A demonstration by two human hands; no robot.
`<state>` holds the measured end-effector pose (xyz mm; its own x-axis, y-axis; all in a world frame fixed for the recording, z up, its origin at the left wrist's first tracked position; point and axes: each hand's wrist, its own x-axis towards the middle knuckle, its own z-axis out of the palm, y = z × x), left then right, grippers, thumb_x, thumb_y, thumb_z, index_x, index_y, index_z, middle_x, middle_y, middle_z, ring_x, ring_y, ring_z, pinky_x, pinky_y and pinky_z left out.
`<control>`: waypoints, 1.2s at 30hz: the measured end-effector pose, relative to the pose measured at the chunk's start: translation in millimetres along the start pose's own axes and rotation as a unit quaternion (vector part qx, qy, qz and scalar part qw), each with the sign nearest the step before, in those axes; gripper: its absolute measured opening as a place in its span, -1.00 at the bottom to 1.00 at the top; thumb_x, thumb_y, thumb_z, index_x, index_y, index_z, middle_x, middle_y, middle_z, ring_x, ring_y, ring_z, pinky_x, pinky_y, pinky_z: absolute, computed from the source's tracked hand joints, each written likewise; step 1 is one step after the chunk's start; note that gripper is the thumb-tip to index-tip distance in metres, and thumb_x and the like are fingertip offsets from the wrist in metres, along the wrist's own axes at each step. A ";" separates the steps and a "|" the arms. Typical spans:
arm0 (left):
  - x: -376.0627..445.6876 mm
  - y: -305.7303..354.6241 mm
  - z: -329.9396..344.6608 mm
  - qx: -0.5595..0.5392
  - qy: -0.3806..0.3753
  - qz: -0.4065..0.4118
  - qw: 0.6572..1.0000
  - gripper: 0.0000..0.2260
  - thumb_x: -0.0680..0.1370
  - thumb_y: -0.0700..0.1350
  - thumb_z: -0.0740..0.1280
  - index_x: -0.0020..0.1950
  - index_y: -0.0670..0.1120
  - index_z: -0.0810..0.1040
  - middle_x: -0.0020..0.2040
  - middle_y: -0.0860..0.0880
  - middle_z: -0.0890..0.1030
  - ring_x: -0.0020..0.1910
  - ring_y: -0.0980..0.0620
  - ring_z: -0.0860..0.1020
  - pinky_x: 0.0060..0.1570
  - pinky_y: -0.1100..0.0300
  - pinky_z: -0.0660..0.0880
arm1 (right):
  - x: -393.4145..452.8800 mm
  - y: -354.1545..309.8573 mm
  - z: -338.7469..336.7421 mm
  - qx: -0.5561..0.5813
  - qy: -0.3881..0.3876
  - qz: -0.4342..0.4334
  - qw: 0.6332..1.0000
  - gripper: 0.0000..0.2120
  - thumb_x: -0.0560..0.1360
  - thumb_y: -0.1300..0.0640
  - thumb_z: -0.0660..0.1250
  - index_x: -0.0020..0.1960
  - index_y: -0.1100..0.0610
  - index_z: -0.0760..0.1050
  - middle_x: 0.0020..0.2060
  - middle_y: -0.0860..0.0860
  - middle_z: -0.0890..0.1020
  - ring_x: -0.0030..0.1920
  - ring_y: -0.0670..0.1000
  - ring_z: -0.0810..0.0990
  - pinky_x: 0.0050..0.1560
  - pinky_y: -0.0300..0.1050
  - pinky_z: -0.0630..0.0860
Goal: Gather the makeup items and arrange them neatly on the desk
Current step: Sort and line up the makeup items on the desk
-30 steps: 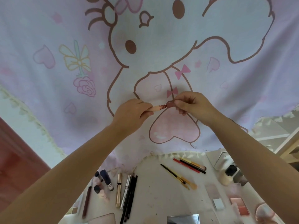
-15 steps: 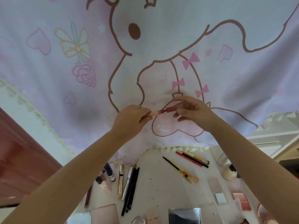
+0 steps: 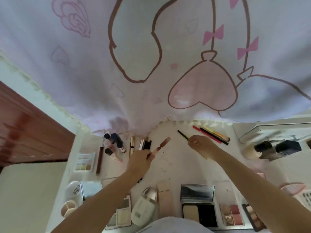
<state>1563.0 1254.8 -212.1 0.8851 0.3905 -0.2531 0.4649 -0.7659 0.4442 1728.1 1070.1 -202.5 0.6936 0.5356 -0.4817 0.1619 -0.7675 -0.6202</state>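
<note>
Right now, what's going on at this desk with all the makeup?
A person is sorting makeup on a white desk. Their left hand holds a slim pink lip tube, lifted and tilted over the desk. Their right hand grips a thin black-and-yellow pencil near a small group of pencils. Bottles, palettes and compacts lie around them, already partly lined up in rows.

One view only, head-mounted and wide-angle. It looks forward and steeply down onto the white counter (image 3: pixel 170 167) from close above, both forearms entering from the bottom edge. The upper half faces a hanging printed curtain (image 3: pixel 151 47) at the counter's far edge. Straight lines bow towards the frame edges. No second view shares the scene.
</note>
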 end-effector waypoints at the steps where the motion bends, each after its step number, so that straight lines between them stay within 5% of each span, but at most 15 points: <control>1: -2.3 -3.8 11.3 -0.005 -0.012 -0.019 1.000 -0.76 0.59 -0.02 0.17 -0.11 -0.15 0.51 -0.25 -0.07 0.56 -0.22 -0.08 0.56 -0.32 0.18 0.34 | 1.4 8.9 11.6 -0.060 -0.011 -0.001 0.998 -0.73 0.55 0.08 0.19 0.21 0.14 0.47 0.05 0.02 0.53 0.04 0.01 0.50 0.09 -0.14 0.42; 4: -4.0 -6.6 34.8 -0.023 -0.014 -0.072 0.997 -0.76 0.59 -0.04 0.15 -0.10 -0.18 0.49 -0.15 -0.13 0.60 -0.18 -0.08 0.56 -0.26 0.14 0.41 | 0.6 29.6 41.0 -0.208 -0.035 -0.074 0.975 -0.63 0.57 0.07 0.14 0.36 0.09 0.33 0.36 0.03 0.36 0.34 0.04 0.34 0.35 -0.13 0.23; 8: -0.8 -3.8 49.7 -0.008 -0.011 -0.106 0.994 -0.75 0.60 -0.04 0.13 -0.05 -0.19 0.47 -0.08 -0.14 0.59 -0.10 -0.09 0.57 -0.17 0.10 0.46 | -2.6 44.8 61.3 -0.284 -0.020 -0.140 0.948 -0.58 0.57 0.07 0.12 0.40 0.12 0.26 0.45 0.04 0.18 0.45 0.00 0.15 0.43 -0.13 0.12; 19: 3.8 -9.7 55.1 0.021 0.005 -0.127 0.992 -0.79 0.57 -0.03 0.19 -0.04 -0.17 0.46 -0.05 -0.11 0.58 -0.07 -0.07 0.57 -0.19 0.14 0.45 | -9.8 55.4 74.4 -0.259 0.007 -0.149 0.954 -0.54 0.55 0.09 0.14 0.43 0.13 0.19 0.49 0.05 0.07 0.48 0.02 0.06 0.45 -0.17 -0.01; 22: 2.7 -13.9 57.1 0.027 0.007 -0.128 0.991 -0.78 0.57 0.02 0.20 -0.09 -0.14 0.43 -0.08 -0.09 0.57 -0.11 -0.06 0.56 -0.22 0.14 0.44 | -9.8 52.6 70.6 -0.223 -0.007 -0.154 0.963 -0.60 0.55 0.11 0.15 0.38 0.14 0.30 0.45 0.06 0.20 0.45 0.03 0.17 0.42 -0.19 0.07; 25: 1.3 -12.0 56.7 0.061 0.018 -0.098 0.993 -0.76 0.57 0.06 0.16 -0.10 -0.10 0.41 -0.09 -0.05 0.56 -0.13 -0.02 0.56 -0.26 0.17 0.44 | -11.0 51.6 50.4 -0.143 0.091 -0.165 0.972 -0.76 0.51 0.22 0.26 0.16 0.23 0.53 0.15 0.15 0.57 0.16 0.12 0.53 0.19 -0.17 0.37; 28: 0.8 -1.2 59.6 0.095 0.026 -0.010 0.995 -0.76 0.59 0.03 0.10 0.04 -0.10 0.43 0.00 -0.03 0.54 -0.04 0.01 0.52 -0.20 0.19 0.44 | -4.2 59.0 18.7 -0.161 0.206 -0.113 0.958 -0.82 0.47 0.28 0.31 0.04 0.28 0.58 -0.02 0.19 0.64 0.02 0.19 0.58 0.05 -0.06 0.46; 31: 5.9 12.8 68.3 0.115 0.007 0.098 0.989 -0.72 0.61 -0.02 0.06 0.24 -0.09 0.39 0.20 -0.04 0.45 0.18 0.01 0.39 0.11 0.21 0.39 | 7.8 66.7 -10.6 -0.200 0.232 -0.003 0.952 -0.77 0.49 0.26 0.25 0.10 0.29 0.55 0.01 0.21 0.61 0.06 0.22 0.53 0.06 0.02 0.48; 36: 23.7 29.6 82.6 0.141 -0.088 0.112 0.980 -0.47 0.62 0.00 0.03 0.50 -0.17 -0.08 0.53 -0.11 -0.09 0.50 -0.04 -0.11 0.43 0.14 -0.13 | 11.9 80.7 -28.4 -0.280 0.186 0.078 0.938 -0.70 0.51 0.25 0.15 0.20 0.23 0.47 0.03 0.17 0.56 0.06 0.18 0.50 0.07 -0.04 0.44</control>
<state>1596.1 1199.2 -276.0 0.9356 0.1210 -0.3316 0.2127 -0.9430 0.2560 1769.3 1004.5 -240.6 0.9196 0.3220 -0.2249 0.3102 -0.9467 -0.0870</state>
